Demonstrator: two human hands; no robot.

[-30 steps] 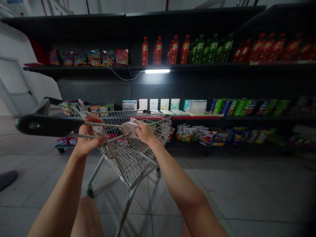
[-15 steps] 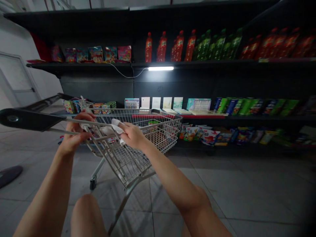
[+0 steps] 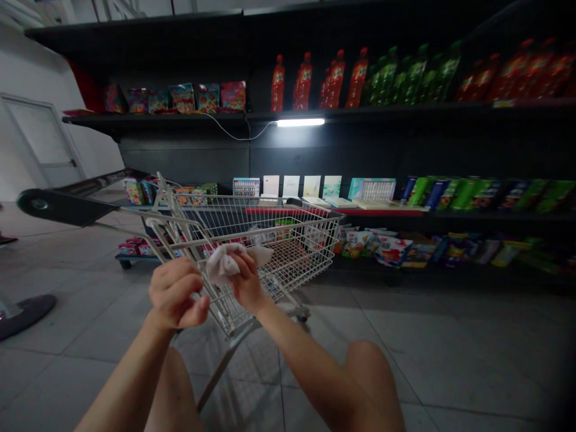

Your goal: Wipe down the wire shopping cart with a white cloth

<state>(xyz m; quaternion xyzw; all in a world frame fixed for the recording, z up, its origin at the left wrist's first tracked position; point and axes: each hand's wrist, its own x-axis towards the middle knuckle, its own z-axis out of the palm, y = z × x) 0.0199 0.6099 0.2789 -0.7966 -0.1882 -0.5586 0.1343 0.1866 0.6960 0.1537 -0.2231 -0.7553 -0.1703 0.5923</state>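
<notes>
A metal wire shopping cart (image 3: pixel 288 258) stands in front of me, its dark handle end pointing left. My right hand (image 3: pixel 247 285) is closed around a crumpled white cloth (image 3: pixel 224 264), which is against or just in front of the cart's near wire side. To its left, my left hand (image 3: pixel 177 294) is curled with the thumb beneath the fingers, close to the cart's rear frame. Whether anything is inside those fingers is hidden. A few packaged items, one of them green (image 3: pixel 284 228), show in or behind the basket wires.
Dark store shelves (image 3: pixel 382 114) stand behind the cart, carrying red bottles (image 3: pixel 330 81), green bottles (image 3: pixel 416 75), snack bags (image 3: pixel 391 249) and boxed goods. A lit tube lamp (image 3: pixel 300 122) hangs under a shelf. A round dark base (image 3: pixel 31 315) sits on the tiled floor at left.
My left hand has come off the cart's upper rear frame, moving down and right, and is curled. My right hand has shifted slightly lower with the cloth. The view has turned slightly left.
</notes>
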